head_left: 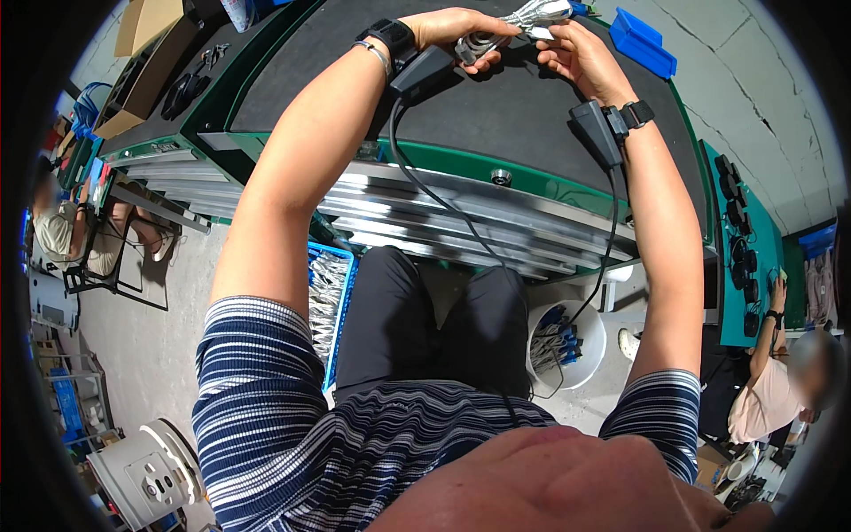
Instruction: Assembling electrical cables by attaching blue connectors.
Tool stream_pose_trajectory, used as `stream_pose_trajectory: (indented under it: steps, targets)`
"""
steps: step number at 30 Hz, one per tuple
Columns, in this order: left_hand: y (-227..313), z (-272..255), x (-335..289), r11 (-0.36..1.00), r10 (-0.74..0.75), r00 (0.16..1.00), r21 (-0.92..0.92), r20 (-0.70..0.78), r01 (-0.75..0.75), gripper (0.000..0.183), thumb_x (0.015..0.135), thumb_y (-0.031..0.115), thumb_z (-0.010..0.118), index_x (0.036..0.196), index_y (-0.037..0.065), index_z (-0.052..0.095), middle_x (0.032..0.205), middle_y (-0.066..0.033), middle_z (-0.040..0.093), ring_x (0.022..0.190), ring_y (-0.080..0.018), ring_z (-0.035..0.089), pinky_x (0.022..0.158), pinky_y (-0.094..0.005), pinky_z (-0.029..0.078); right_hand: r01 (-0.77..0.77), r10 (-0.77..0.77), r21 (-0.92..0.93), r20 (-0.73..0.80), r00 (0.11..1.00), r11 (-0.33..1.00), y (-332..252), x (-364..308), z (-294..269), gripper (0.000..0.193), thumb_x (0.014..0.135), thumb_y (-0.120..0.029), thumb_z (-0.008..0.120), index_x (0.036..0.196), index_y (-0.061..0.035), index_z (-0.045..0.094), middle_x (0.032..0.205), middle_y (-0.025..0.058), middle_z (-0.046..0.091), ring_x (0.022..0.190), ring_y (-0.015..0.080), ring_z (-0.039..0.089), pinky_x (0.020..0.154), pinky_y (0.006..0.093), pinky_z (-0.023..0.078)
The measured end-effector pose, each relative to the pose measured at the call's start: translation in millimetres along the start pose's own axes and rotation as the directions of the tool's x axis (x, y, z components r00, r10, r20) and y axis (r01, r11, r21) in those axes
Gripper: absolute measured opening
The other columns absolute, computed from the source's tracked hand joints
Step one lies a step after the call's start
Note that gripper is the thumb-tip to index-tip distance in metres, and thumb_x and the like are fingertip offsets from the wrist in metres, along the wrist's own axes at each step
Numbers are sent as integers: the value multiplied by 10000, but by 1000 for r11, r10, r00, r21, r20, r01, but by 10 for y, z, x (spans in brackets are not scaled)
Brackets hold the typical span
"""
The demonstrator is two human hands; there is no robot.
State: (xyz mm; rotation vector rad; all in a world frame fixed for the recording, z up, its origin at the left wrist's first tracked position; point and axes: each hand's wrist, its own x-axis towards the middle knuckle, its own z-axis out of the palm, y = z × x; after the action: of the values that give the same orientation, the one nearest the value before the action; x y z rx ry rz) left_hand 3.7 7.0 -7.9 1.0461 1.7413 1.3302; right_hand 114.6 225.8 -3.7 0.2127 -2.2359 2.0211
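Note:
At the far edge of the dark work surface (355, 75), my left hand (448, 27) is closed around a coiled light-grey cable (537, 12), its loops bunched between thumb and fingers. My right hand (592, 64) is just right of it, thumb and fingertips pinched at a small white piece (540, 34) beside the coil. Whether that piece is a tag or a plug cannot be made out. On each wrist sits a black strap with a black box; the left box (423, 73) and the right box (596, 133) trail black cords toward my body.
A blue bin (642, 43) stands right of my hands. Below the bench, a blue crate (353, 266) holds many cables, and a white bucket (592, 355) holds blue-ended cables. An open cardboard box (133, 115) is at the far left. Other people sit at both sides.

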Motion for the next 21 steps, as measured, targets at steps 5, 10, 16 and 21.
stream_pose_trajectory:
  steps: [5,10,16,21]
  targets:
    - [0,5,53,993,108,994,42,23,-109,285,935,344,586,962,61,581,690,-15,580,579,-97,567,523,-237,474,23,-18,91,-54,998,996,-73,-73,84,349,940,-355,600,1132,-63,587,1047,89,634,871,135,647,731,222,528]
    - [68,109,-1,916,216,966,371,-141,-150,358,871,355,666,1048,59,572,717,-31,587,606,-98,565,561,-249,461,68,-77,207,36,996,976,-121,-58,149,436,942,-365,601,1254,-66,541,1166,88,601,879,142,640,766,252,538]
    - [192,149,-70,593,417,903,783,-102,-186,540,780,377,755,1153,35,565,878,-107,654,782,-208,620,730,-315,502,-42,41,508,12,999,860,-168,-24,149,316,937,-326,615,1052,-32,642,942,66,694,762,134,653,607,228,548]
    - [178,142,-72,553,473,880,793,-44,-257,621,746,367,793,1202,21,554,933,-132,669,825,-230,625,784,-322,504,0,-7,478,13,1000,878,-146,-22,120,303,946,-314,600,1122,-68,621,965,45,687,794,123,647,616,235,531]
